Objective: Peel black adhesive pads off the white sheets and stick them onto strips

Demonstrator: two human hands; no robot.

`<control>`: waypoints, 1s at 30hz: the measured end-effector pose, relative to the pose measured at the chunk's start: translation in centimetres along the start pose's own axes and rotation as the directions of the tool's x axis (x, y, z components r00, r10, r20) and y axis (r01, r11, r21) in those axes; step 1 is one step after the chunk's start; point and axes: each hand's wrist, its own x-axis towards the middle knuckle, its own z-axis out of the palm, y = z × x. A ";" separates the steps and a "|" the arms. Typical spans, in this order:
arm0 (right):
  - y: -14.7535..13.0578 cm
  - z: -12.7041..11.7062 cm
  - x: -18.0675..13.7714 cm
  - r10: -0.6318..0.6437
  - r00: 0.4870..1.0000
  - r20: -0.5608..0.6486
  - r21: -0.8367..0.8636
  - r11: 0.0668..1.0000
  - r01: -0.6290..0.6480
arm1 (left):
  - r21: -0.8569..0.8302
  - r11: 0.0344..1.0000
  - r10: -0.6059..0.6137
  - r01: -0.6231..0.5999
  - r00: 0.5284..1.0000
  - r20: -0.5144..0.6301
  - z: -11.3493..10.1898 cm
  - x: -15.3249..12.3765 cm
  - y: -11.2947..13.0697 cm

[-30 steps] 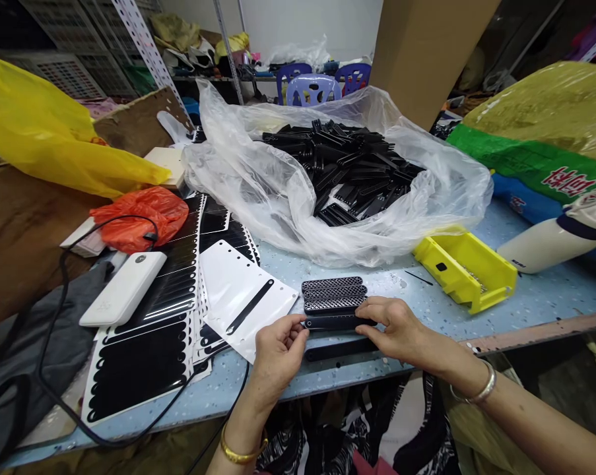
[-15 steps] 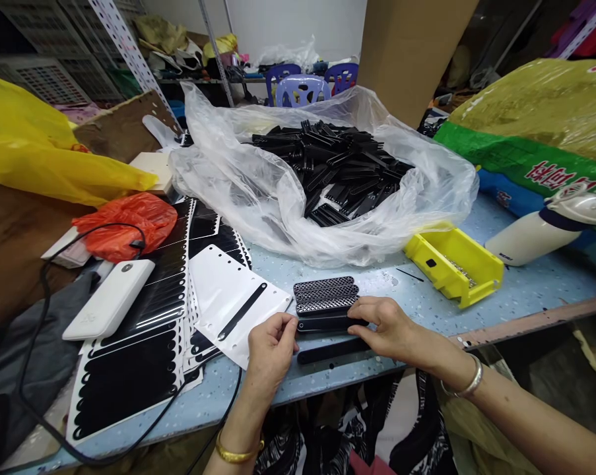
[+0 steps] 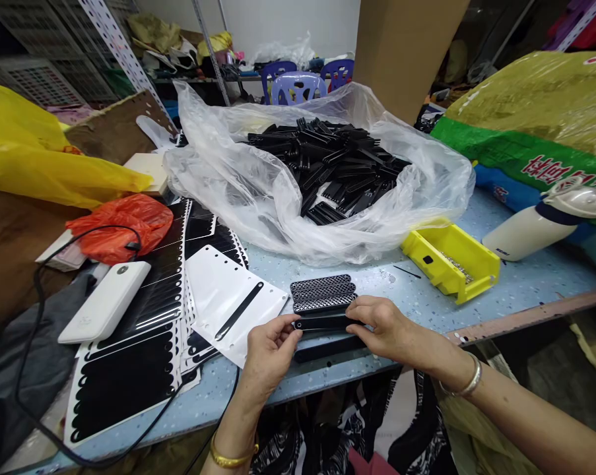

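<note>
My left hand [image 3: 270, 349] pinches the left end of a narrow black strip [image 3: 321, 323] with a small hole near its tip. The strip's right end is between the thumb and fingers of my right hand [image 3: 384, 324]. Just behind it, several mesh-patterned black strips [image 3: 323, 294] lie side by side. Nearer the table edge rests another flat black strip [image 3: 322, 349], its right end partly under my right hand. Left of my hands is a white backing sheet [image 3: 206, 280] carrying a single black sticker strip [image 3: 239, 310].
A clear plastic bag [image 3: 278, 218] full of black comb-like pieces [image 3: 347, 158] stands behind. To the right are a yellow bin [image 3: 439, 280] with small metal parts and a white bottle [image 3: 530, 231]. Black sticker sheets [image 3: 129, 376], a power bank [image 3: 104, 302] and its cable occupy the left.
My left thumb and fingers have closed in on the strip's left end, and the strip looks slightly tilted. The whole view has shifted a little.
</note>
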 end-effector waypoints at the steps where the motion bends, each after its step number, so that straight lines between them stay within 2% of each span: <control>1: 0.0 0.0 0.0 -0.004 1.000 0.007 -0.003 1.000 0.004 | -0.003 1.000 -0.006 0.006 1.000 0.000 0.0 0.0 0.0; 8: -0.3 -0.1 0.0 -0.018 0.999 0.041 -0.040 0.999 0.020 | -0.018 0.999 -0.033 0.033 0.999 -0.004 0.0 0.0 0.1; 14: -0.5 -0.3 0.2 -0.011 0.998 0.058 -0.063 0.998 0.014 | -0.015 0.994 -0.105 0.106 0.992 0.073 -0.5 0.3 0.7; 21: -0.7 -0.3 0.1 -0.012 0.999 0.050 -0.066 0.998 0.016 | -0.015 0.985 -0.172 0.173 0.985 0.019 0.0 0.7 1.1; 30: -0.6 -0.1 0.0 -0.009 0.999 0.046 -0.082 0.997 0.012 | 0.014 0.986 -0.166 0.167 0.984 -0.063 0.7 0.9 1.4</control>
